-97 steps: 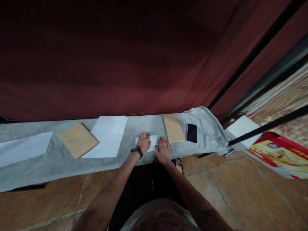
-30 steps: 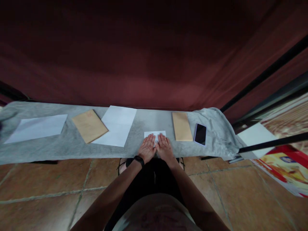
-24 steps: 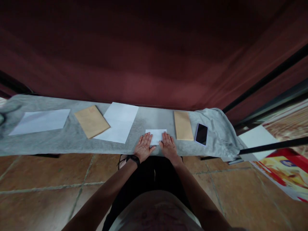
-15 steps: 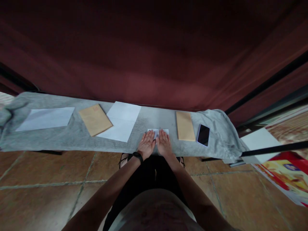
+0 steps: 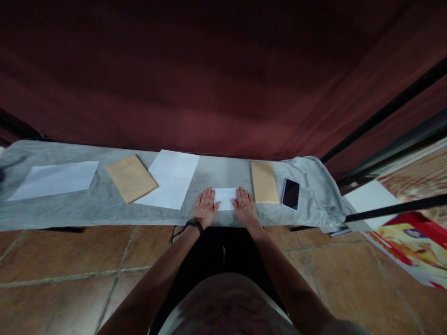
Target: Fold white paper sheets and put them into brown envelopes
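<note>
small white sheet: smooth, dull paper | phone, sheet's 3 o'clock: smooth, glassy | grey cover: cloth, maybe fuzzy

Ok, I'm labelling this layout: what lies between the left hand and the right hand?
In the head view, a small white paper lies between the left hand and the right hand.

Phone right of the hands, red-and-yellow box farther right, dark red backdrop beyond them, tiled floor below them
</note>
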{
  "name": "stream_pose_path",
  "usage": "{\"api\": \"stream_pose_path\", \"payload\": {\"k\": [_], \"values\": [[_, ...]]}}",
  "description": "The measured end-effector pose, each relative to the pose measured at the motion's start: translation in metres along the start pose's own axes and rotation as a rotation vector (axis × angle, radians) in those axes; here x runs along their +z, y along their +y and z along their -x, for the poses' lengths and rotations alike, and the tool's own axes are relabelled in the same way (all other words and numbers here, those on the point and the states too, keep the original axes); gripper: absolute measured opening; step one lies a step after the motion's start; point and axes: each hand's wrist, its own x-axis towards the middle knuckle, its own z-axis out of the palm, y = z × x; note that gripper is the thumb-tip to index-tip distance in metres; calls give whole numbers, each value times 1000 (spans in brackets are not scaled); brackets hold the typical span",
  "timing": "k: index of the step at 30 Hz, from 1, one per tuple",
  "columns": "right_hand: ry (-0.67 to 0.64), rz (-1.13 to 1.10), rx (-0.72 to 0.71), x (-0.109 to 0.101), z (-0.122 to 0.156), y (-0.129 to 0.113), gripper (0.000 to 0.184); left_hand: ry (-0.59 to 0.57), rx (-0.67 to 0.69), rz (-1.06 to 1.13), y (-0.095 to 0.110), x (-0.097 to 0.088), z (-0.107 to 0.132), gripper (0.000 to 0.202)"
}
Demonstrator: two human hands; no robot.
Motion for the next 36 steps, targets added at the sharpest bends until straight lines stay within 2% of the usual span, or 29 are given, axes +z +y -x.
{"api": "stream_pose_path", "payload": {"k": [7,9,12,14,22,27,31,36], "values": [[7,-16,41,-7,4,-6,57,73,22,-16,4,-1,4,64],[24,-37,-6,-8,12,-14,56,94,117,-11,10,0,12,61],[6,-70,-155,-9,29,-22,54,85,299,-3,19,4,28,57],[-13,-74,-195,-11,38,-21,55,83,339,-9,21,5,37,56],[-23,-28,-160,-16,52,5,60,78,374,-46,4,0,50,68],[-26,-36,-124,-18,56,12,59,78,375,-53,3,-3,54,71],[-22,-69,-85,-21,51,-1,58,73,376,-64,4,-4,55,71],[-76,-83,-216,-18,45,-26,54,70,374,-51,5,-5,54,70]]}}
